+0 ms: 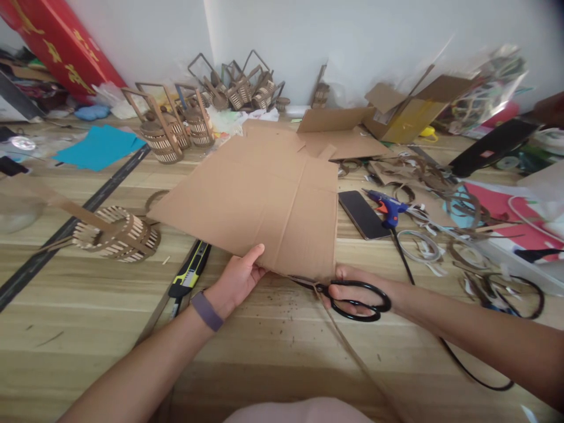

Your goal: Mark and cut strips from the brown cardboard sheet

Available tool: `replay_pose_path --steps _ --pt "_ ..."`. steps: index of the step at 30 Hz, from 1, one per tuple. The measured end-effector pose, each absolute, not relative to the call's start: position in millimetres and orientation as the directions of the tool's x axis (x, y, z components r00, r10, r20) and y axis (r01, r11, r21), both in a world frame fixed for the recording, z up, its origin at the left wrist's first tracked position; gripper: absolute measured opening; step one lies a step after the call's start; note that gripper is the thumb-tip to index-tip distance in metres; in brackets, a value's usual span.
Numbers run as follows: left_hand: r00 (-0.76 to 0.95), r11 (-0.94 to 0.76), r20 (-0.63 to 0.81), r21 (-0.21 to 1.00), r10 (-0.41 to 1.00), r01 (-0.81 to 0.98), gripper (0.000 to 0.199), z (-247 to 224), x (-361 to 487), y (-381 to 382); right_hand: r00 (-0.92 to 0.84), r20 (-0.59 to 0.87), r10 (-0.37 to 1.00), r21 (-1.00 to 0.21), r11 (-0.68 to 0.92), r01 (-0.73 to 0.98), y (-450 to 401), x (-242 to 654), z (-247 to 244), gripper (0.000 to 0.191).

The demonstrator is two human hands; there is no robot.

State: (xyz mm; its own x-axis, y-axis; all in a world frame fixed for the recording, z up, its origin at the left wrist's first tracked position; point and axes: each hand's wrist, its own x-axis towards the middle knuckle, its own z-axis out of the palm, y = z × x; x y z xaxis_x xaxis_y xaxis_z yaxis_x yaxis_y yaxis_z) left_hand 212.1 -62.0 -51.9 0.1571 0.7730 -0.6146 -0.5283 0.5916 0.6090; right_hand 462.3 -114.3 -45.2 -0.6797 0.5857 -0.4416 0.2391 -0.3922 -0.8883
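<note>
My left hand (241,277) grips the near edge of a large brown cardboard sheet (259,194), thumb on top and fingers underneath. My right hand (350,291) has its fingers in the handles of black scissors (361,301). The scissor blades lie at the sheet's near edge, close to its right corner. From the blades a thin cardboard strip (348,346) hangs down toward me. A yellow-green utility knife (191,270) lies on the table left of my left hand. Farther left, a small basket (118,235) of wooden slats rests on its side.
Several small slatted baskets (163,129) with tall handles stand at the back. A phone (363,214) and a blue glue gun (388,205) lie right of the sheet. Blue sheets (99,147) lie at back left. An opened cardboard box (409,114) stands behind; coiled strips (414,170) clutter the right.
</note>
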Motion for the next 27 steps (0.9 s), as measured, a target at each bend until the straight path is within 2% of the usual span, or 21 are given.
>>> replay_pose_path --steps 10,13,15,19,22,27 --pt "0.173 0.582 -0.593 0.618 0.786 -0.529 0.011 -49 214 -66 -0.591 -0.526 0.612 -0.832 -0.514 0.208 -125 456 -32 0.061" --pt "0.282 0.636 -0.572 0.65 0.77 -0.417 0.009 -49 214 -79 -0.608 -0.526 0.594 -0.825 -0.531 0.195 -127 456 -27 0.066" --pt "0.355 0.673 -0.575 0.675 0.737 -0.304 0.014 -49 214 -88 -0.614 -0.543 0.573 -0.814 -0.539 0.216 -128 454 -25 0.07" --pt "0.358 0.678 -0.59 0.704 0.724 -0.212 0.016 -44 218 -97 -0.599 -0.588 0.544 -0.787 -0.555 0.269 -133 451 -22 0.076" --pt "0.287 0.66 -0.601 0.723 0.746 -0.204 0.012 -38 225 -98 -0.591 -0.61 0.529 -0.783 -0.518 0.344 -137 455 -22 0.076" --pt "0.215 0.615 -0.579 0.767 0.787 -0.184 0.018 -33 234 -101 -0.56 -0.668 0.49 -0.737 -0.332 0.588 -139 478 -7 0.072"
